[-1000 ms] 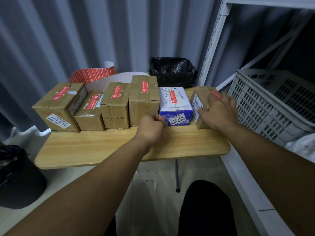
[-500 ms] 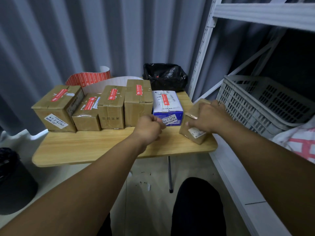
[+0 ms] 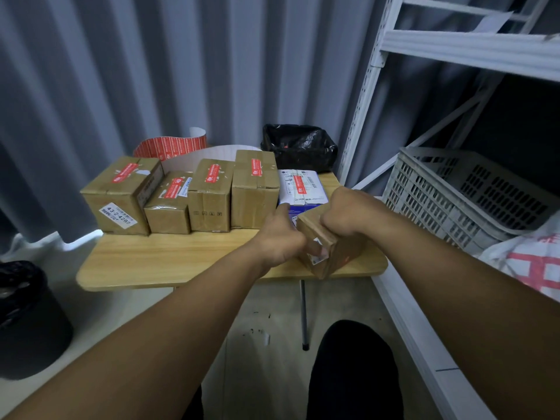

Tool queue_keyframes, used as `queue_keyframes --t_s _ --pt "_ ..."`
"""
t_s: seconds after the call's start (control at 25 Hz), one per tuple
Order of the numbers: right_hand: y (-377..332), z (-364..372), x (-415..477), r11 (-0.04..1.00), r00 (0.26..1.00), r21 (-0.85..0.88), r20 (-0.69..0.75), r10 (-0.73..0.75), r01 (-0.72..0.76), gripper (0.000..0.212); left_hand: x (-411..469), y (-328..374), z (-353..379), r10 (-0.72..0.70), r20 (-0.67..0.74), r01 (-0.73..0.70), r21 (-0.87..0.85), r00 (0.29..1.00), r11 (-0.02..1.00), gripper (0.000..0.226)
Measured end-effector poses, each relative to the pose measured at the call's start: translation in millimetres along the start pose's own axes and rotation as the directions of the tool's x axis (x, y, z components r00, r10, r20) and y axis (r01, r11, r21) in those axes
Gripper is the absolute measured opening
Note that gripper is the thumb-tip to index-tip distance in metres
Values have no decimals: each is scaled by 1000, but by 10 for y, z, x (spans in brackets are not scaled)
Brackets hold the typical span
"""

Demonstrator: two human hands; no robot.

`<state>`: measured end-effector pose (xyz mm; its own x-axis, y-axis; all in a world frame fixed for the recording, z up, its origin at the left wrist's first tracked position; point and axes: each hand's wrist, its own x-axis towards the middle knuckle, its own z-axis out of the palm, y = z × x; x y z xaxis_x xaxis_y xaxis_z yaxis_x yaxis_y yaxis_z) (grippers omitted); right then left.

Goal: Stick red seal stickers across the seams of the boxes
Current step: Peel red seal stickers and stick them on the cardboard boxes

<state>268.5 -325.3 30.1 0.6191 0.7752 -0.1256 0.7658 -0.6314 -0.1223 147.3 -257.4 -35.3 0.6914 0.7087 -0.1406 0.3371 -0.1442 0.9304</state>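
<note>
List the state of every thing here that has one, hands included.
Small brown box: tilted, held by both hands.
Left hand: holds the box's labelled end.
Right hand: curled over the box's top.
Row of five boxes: standing on the table, red sticker atop each.
Sticker sheet: curled, behind the row.

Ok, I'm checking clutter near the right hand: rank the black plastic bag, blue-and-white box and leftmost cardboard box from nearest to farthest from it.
1. Blue-and-white box, just behind the right hand.
2. Black plastic bag, further back, behind that box.
3. Leftmost cardboard box, far left end.
</note>
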Motion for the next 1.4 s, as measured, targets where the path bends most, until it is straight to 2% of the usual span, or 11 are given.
queue_keyframes --t_s 0.12,0.28,0.4,0.6,0.76,0.96,1.16,1.4 --pt "-98 -67 -71 1000 999 12 36 -22 22 22 58 -79 76 30 -11 -29 90 999 996 123" --pt "-108 -100 -8 997 997 9 25 -72 72 24 47 -15 180 77 7 -77 146 997 986 144" --pt "-27 -143 63 992 992 75 63 -109 104 30 30 10 124 90 -1 -89 141 996 986 126" --pt "173 -86 166 913 993 393 -27 -111 112 19 -46 40 -202 89 11 -90 118 996 989 74" --pt "143 0 118 843 974 494 -29 -226 211 25 -96 -63 -523 60 12 -61 174 998 983 81" --pt "-24 211 147 785 934 524 -64 -351 331 19 -158 -146 -803 40 0 -39 196 999 980 70" --pt "-150 337 178 738 908 543 -129 -398 400 19 -103 -238 -893 10 -31 -5 179 999 984 66" --pt "-189 374 163 725 898 546 -130 -421 419 18 -64 -283 -852 30 -75 -19 147 997 989 54"
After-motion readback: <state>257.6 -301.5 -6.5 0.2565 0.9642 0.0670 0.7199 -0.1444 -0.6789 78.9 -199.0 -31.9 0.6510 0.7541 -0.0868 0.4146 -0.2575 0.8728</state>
